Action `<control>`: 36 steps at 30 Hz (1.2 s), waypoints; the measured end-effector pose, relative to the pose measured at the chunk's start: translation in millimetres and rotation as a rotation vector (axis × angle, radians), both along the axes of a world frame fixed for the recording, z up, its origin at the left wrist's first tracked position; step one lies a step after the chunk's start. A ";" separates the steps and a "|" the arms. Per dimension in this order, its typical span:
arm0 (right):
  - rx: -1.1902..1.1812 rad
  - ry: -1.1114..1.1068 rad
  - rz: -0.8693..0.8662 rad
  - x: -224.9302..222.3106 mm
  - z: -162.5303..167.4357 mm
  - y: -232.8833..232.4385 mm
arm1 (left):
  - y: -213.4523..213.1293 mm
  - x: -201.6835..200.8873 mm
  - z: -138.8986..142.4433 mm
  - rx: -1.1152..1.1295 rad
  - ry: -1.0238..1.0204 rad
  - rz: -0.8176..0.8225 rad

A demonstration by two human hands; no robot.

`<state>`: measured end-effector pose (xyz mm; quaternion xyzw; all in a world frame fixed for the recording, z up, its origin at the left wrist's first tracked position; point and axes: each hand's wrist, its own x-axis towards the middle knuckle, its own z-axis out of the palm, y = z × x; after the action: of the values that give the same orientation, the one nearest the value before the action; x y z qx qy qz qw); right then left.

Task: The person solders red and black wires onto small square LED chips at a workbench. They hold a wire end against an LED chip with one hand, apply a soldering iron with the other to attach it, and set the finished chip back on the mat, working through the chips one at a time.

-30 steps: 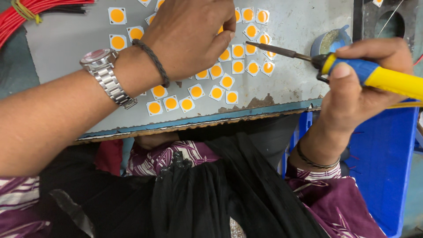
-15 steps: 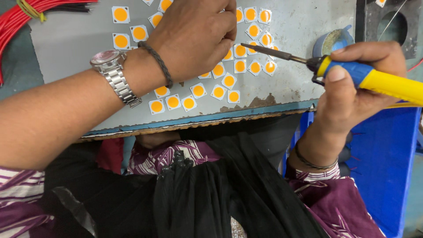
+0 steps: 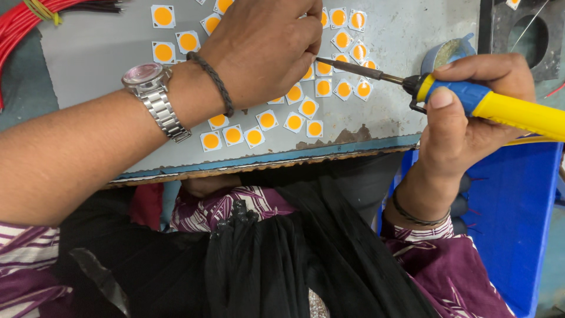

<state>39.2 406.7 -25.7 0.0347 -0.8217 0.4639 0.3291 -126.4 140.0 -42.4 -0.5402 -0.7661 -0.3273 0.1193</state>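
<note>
— What did the right hand (image 3: 471,126) hold?
— It gripped a soldering iron (image 3: 465,97) beyond the worktop's (image 3: 88,59) right edge, its tip near the far edge.
— And the left hand (image 3: 265,50)?
— It was closed, fingertips pressing on the small square chips (image 3: 268,119) there, just beside the tip.

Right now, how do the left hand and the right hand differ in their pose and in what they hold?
The left hand lies palm down over the square chips on the grey board, fingers curled; the right hand stays off the board's edge, thumb up. The right hand grips a soldering iron; whether the left hand pinches anything is hidden. The left wrist bears a metal watch and a dark band, the right only a thin band. Both meet near the iron's tip.
</note>
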 end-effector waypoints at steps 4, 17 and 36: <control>0.006 -0.017 0.005 -0.6 2.0 -1.3 | 0.5 0.2 1.1 -0.002 0.005 0.001; 0.010 0.063 -0.105 5.1 15.8 -19.4 | 0.7 0.8 21.6 -0.089 -0.090 0.025; -0.075 0.091 -0.082 18.8 2.5 -4.1 | 11.6 16.4 4.0 -0.020 0.311 0.019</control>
<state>57.9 402.6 -23.2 0.0095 -0.7889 0.4782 0.3859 -110.0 151.6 -38.5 -0.5782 -0.7467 -0.2310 0.2341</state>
